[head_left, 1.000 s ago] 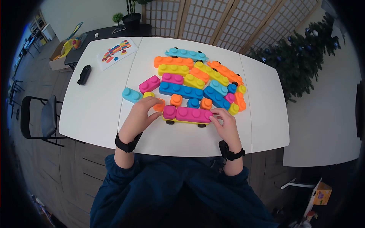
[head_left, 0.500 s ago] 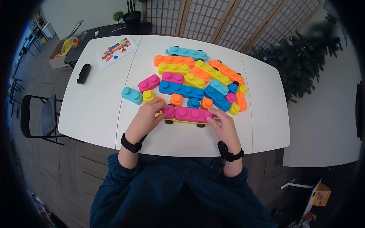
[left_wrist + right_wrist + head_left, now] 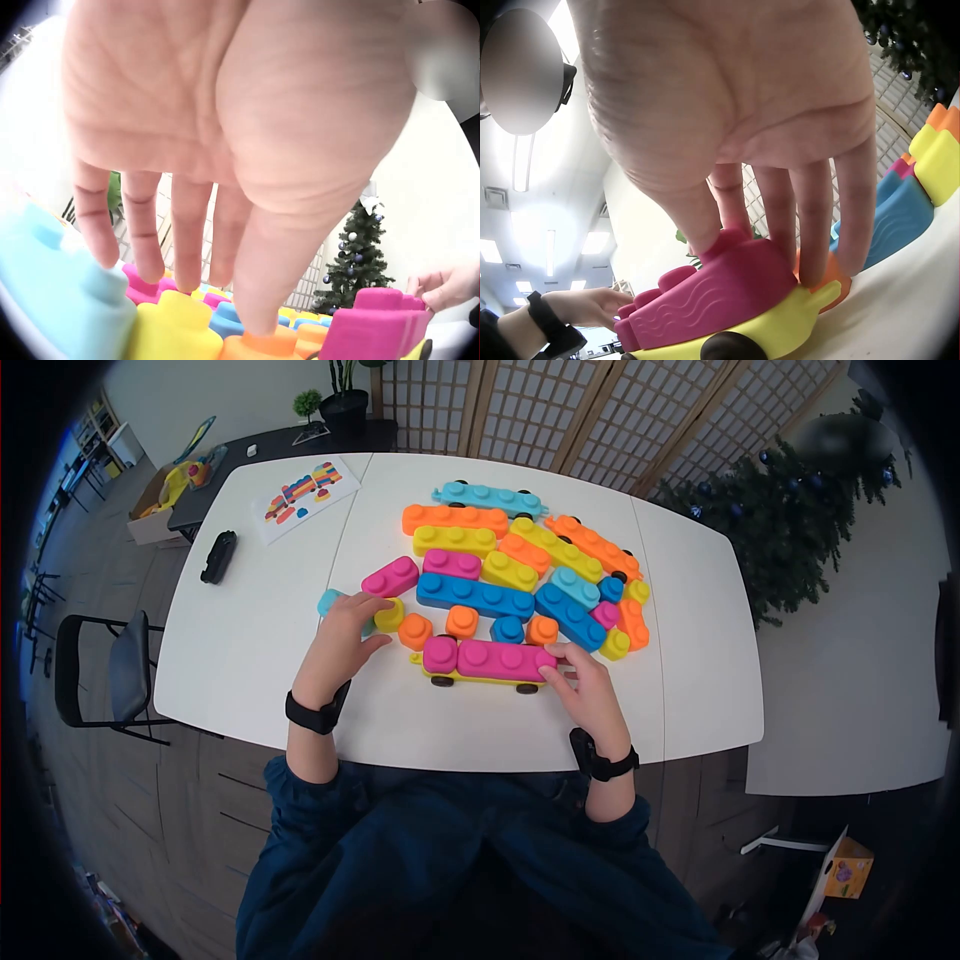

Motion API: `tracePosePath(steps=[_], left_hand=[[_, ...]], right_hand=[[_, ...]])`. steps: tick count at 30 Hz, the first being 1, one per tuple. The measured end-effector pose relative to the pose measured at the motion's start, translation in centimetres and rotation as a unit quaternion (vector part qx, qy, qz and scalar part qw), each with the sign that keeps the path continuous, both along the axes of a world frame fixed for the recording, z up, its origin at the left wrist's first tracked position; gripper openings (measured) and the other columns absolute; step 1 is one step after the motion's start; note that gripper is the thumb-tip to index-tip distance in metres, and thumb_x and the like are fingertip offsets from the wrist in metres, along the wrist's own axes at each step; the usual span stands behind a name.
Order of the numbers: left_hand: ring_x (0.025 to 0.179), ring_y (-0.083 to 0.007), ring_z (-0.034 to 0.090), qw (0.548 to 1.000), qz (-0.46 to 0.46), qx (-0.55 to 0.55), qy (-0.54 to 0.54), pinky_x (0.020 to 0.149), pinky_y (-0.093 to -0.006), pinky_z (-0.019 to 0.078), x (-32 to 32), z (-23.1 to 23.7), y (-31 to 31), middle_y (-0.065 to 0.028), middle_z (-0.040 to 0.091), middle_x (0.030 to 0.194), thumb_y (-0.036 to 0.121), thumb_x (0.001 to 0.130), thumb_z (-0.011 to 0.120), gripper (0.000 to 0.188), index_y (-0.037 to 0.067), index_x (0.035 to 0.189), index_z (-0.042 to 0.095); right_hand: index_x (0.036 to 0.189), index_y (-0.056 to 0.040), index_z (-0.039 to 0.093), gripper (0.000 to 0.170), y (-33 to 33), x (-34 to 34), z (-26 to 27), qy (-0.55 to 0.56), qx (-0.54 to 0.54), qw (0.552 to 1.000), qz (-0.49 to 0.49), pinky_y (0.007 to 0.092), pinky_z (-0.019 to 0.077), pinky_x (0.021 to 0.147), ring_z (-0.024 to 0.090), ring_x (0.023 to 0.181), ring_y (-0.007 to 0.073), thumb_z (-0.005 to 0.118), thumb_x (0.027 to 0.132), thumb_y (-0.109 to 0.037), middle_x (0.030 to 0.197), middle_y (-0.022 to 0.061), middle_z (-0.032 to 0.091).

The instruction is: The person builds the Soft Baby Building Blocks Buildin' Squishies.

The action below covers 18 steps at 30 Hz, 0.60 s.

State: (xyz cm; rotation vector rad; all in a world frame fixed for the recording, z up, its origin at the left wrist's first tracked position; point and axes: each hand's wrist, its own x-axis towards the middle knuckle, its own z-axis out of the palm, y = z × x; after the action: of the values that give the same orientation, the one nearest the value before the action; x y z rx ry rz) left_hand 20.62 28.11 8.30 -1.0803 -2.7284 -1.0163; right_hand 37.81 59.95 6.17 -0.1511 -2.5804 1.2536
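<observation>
block (image 3: 716, 296), magenta with wavy grooves, on yellow wheeled base (image 3: 789, 319)

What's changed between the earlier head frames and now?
The left hand has let go of the small pink block it was touching half a second ago and moved left, over the light-blue block and small yellow block. Contact there: can't tell.

Unchanged: the right hand at the right end of the long pink block; both pink blocks on the yellow wheeled base.
</observation>
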Motion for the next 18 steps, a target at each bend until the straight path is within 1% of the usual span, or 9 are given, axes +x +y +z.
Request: tracePosePath(steps=[2, 4, 7, 11, 13, 14, 16, 17, 18], left_hand=[[0.109, -0.036, 0.06, 1.0, -0.011, -0.004, 0.001, 0.092, -0.0427, 0.0513, -0.4, -0.5, 0.6, -0.0128, 0.069, 0.117, 0.0, 0.073, 0.082, 0.049, 0.004, 0.119, 0.067], [0.105, -0.035, 0.06, 0.998, 0.018, -0.053, 0.033, 0.089, -0.0427, 0.0518, -1.0, -1.2, 1.2, -0.0109, 0.068, 0.114, -0.001, 0.071, 0.082, 0.049, 0.005, 0.117, 0.068], [0.103, -0.0347, 0.06, 0.995, 0.042, -0.075, 0.052, 0.088, -0.043, 0.0521, -1.8, -1.9, 1.5, -0.0102, 0.068, 0.111, -0.001, 0.07, 0.081, 0.047, 0.006, 0.115, 0.068], [0.103, -0.0343, 0.06, 0.995, 0.04, -0.09, 0.035, 0.089, -0.0429, 0.0524, -2.2, -1.8, 1.6, -0.01, 0.067, 0.112, -0.002, 0.071, 0.081, 0.045, 0.005, 0.113, 0.068], [0.103, -0.0333, 0.06, 0.997, 0.051, -0.054, 0.032, 0.089, -0.0424, 0.0525, -2.1, -0.9, 1.4, -0.0103, 0.066, 0.114, -0.002, 0.073, 0.08, 0.041, 0.004, 0.112, 0.068], [0.103, -0.0333, 0.06, 0.997, 0.051, -0.055, 0.032, 0.089, -0.0424, 0.0525, -1.9, -0.4, 1.3, -0.0103, 0.066, 0.114, -0.002, 0.073, 0.08, 0.041, 0.004, 0.112, 0.068], [0.103, -0.0331, 0.061, 0.997, 0.047, 0.011, 0.066, 0.09, -0.0412, 0.0531, -1.2, 1.1, 1.5, -0.0116, 0.066, 0.113, -0.002, 0.076, 0.078, 0.039, 0.004, 0.113, 0.068], [0.103, -0.0331, 0.061, 0.997, 0.047, 0.011, 0.065, 0.09, -0.0412, 0.0531, -0.8, 2.0, 1.7, -0.0116, 0.066, 0.113, -0.002, 0.076, 0.078, 0.039, 0.004, 0.113, 0.068], [0.105, -0.0318, 0.062, 0.998, 0.018, 0.057, 0.033, 0.091, -0.0387, 0.0526, -0.2, 3.0, 2.1, -0.012, 0.066, 0.112, -0.002, 0.077, 0.077, 0.039, 0.004, 0.114, 0.068]], right_hand=[[0.115, -0.003, 0.064, 0.028, 0.2, 0.0, -0.3, -0.004, -0.002, 1.0, 0.003, 0.0341, 0.0537, 0.076, 0.07, 0.09, 0.0283, 0.075, 0.093, -0.017, 0.105, 0.0139, 0.071], [0.115, -0.0031, 0.064, 0.028, 0.3, 0.0, -0.3, -0.005, -0.007, 1.0, 0.002, 0.0338, 0.0537, 0.076, 0.07, 0.09, 0.0282, 0.075, 0.093, -0.017, 0.105, 0.0139, 0.071], [0.115, -0.0033, 0.064, 0.028, 0.2, 0.1, -0.2, -0.005, -0.009, 1.0, 0.0, 0.0336, 0.0536, 0.076, 0.07, 0.091, 0.0281, 0.075, 0.093, -0.017, 0.105, 0.0138, 0.071], [0.115, -0.0035, 0.064, 0.028, 0.0, 0.0, -0.4, -0.002, -0.004, 1.0, -0.002, 0.0338, 0.0536, 0.075, 0.07, 0.091, 0.0282, 0.075, 0.093, -0.018, 0.104, 0.0135, 0.071], [0.115, -0.0034, 0.064, 0.028, 0.0, 0.0, -0.2, -0.004, -0.002, 1.0, -0.003, 0.0339, 0.0536, 0.075, 0.07, 0.09, 0.0282, 0.074, 0.093, -0.018, 0.104, 0.0136, 0.071], [0.115, -0.0033, 0.064, 0.028, -0.1, 0.0, -0.3, -0.007, 0.001, 1.0, -0.003, 0.0341, 0.0536, 0.075, 0.07, 0.09, 0.0283, 0.074, 0.093, -0.018, 0.104, 0.0137, 0.071], [0.115, -0.0031, 0.064, 0.028, -0.1, 0.0, -0.3, -0.006, 0.003, 1.0, -0.002, 0.0342, 0.0536, 0.075, 0.07, 0.09, 0.0284, 0.074, 0.093, -0.017, 0.103, 0.0139, 0.071], [0.115, -0.0029, 0.064, 0.028, -0.1, 0.0, -0.3, -0.004, 0.006, 1.0, -0.002, 0.0342, 0.0535, 0.075, 0.07, 0.09, 0.0284, 0.074, 0.093, -0.017, 0.103, 0.0141, 0.071], [0.115, -0.0029, 0.064, 0.028, -0.1, 0.0, -0.3, -0.005, 0.007, 1.0, -0.002, 0.0342, 0.0535, 0.075, 0.07, 0.09, 0.0284, 0.074, 0.093, -0.017, 0.103, 0.0141, 0.071]])
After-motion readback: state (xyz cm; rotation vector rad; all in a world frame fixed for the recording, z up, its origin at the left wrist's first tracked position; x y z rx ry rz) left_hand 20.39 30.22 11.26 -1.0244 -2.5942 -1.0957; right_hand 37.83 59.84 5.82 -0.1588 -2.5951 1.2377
